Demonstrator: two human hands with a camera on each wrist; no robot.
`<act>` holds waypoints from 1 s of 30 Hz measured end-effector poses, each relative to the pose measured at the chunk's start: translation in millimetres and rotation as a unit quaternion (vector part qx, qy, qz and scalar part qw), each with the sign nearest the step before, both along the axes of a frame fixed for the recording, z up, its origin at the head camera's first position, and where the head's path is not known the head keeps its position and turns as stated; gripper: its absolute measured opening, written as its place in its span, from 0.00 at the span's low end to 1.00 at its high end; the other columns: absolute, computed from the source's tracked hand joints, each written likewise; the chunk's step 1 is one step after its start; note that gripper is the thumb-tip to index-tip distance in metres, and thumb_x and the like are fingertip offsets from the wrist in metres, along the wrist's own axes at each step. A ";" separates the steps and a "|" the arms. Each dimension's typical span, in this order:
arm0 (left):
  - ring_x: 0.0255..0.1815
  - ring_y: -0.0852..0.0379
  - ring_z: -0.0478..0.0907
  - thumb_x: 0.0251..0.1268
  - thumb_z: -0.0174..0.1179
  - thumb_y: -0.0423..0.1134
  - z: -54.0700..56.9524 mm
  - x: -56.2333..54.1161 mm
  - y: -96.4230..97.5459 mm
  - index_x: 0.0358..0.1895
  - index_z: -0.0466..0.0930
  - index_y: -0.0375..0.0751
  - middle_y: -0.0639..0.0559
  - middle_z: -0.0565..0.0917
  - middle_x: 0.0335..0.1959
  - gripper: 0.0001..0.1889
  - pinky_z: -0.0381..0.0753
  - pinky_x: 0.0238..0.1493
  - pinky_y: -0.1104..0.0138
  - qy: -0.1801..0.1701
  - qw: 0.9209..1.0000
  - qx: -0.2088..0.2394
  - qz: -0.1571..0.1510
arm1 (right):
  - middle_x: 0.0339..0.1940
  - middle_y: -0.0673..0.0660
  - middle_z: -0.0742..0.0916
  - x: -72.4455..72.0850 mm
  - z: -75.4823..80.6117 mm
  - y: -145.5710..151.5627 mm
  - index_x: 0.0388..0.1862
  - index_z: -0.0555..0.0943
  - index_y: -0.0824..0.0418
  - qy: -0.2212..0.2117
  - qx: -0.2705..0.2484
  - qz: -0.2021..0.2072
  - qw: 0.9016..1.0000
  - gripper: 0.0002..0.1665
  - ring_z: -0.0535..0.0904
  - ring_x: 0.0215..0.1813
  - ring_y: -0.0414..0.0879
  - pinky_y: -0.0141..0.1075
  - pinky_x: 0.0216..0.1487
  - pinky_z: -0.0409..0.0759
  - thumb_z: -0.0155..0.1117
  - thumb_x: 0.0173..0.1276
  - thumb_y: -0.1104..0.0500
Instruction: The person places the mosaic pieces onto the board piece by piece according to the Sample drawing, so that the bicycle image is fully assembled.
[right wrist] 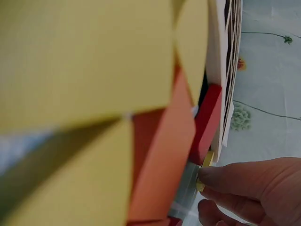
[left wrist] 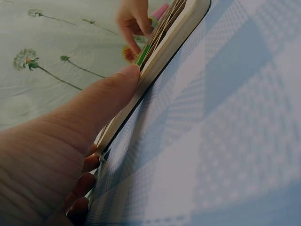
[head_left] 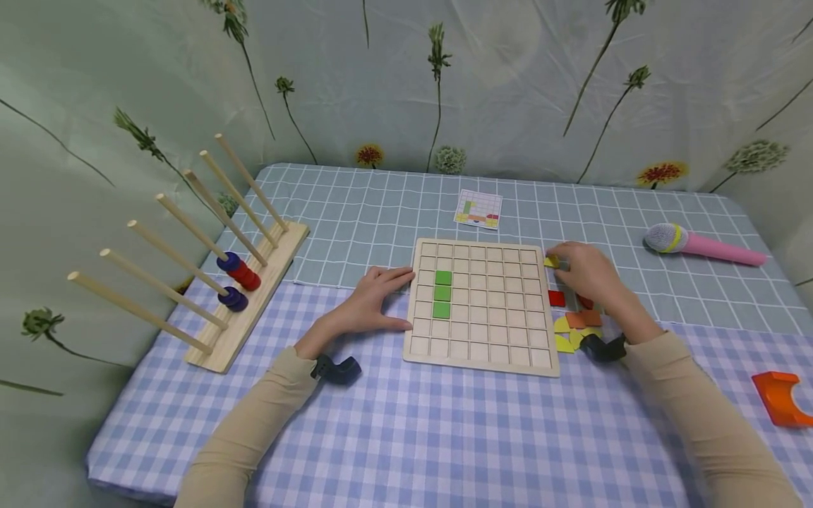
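Observation:
A wooden grid board [head_left: 489, 339] lies flat, with three green square tiles [head_left: 442, 293] in one column near its left side. My left hand [head_left: 371, 303] steadies the board's left edge, thumb and fingers spread. In the left wrist view the thumb [left wrist: 108, 92] rests against the board's rim. Beyond the right edge, my right hand [head_left: 591, 271] pinches a small yellow tile [head_left: 551, 262] between thumb and fingers; the right wrist view shows the thumb [right wrist: 225, 179] over this tile. Beside the board are a red tile [head_left: 556, 298], orange tiles [head_left: 574, 320] and several yellow tiles [head_left: 563, 344].
A pattern card [head_left: 479, 209] lies behind the board. On the left stands a wooden peg rack [head_left: 244, 321] with blue and red rings on two pegs. A pink toy microphone [head_left: 711, 245] lies at the right, and an orange curved block [head_left: 778, 400] at the right edge.

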State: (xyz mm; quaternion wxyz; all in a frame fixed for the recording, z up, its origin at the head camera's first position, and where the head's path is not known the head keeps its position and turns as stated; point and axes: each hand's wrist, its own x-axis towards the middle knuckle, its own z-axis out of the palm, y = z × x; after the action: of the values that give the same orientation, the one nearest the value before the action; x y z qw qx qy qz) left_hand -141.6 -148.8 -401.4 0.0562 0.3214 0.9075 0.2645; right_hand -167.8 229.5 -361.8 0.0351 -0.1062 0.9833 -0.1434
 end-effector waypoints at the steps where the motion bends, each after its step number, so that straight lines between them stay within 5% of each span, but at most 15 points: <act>1: 0.63 0.48 0.60 0.45 0.71 0.55 -0.3 -0.1 0.0 0.72 0.58 0.43 0.48 0.62 0.73 0.49 0.60 0.62 0.51 -0.001 1.000 0.000 0.000 | 0.56 0.71 0.79 -0.8 -0.4 0.5 0.56 0.76 0.71 -0.004 0.001 0.001 1.000 0.22 0.72 0.60 0.65 0.57 0.59 0.70 0.58 0.62 0.69; 7: 0.64 0.48 0.60 0.46 0.70 0.55 -1.3 -1.2 -0.1 0.72 0.58 0.44 0.49 0.62 0.73 0.49 0.60 0.62 0.51 -0.002 1.000 -0.001 0.002 | 0.54 0.71 0.80 -3.1 0.1 0.7 0.54 0.78 0.71 -0.007 0.005 -0.007 1.000 0.20 0.74 0.55 0.64 0.57 0.56 0.72 0.59 0.62 0.68; 14: 0.64 0.48 0.59 0.46 0.71 0.55 0.5 -0.1 0.2 0.72 0.58 0.45 0.49 0.61 0.73 0.49 0.60 0.62 0.51 -0.008 1.000 -0.001 0.004 | 0.41 0.70 0.83 -1.5 0.9 0.9 0.49 0.80 0.71 -0.007 0.022 -0.011 1.000 0.18 0.75 0.38 0.56 0.49 0.43 0.75 0.63 0.62 0.63; 30: 0.63 0.48 0.59 0.46 0.70 0.55 -0.5 -0.5 0.0 0.72 0.57 0.45 0.50 0.61 0.73 0.49 0.59 0.60 0.51 -0.014 1.000 0.000 0.005 | 0.40 0.68 0.86 14.9 16.8 -16.1 0.47 0.82 0.71 0.009 -0.007 -0.001 1.000 0.20 0.79 0.38 0.56 0.43 0.34 0.76 0.64 0.62 0.58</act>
State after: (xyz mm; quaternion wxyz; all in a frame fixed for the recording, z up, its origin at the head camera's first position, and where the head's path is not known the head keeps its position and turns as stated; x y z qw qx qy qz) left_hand -142.1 -148.8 -401.9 0.0677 0.3130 0.9084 0.2689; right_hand -152.9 213.4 -345.0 0.0253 -0.1063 0.9827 -0.1498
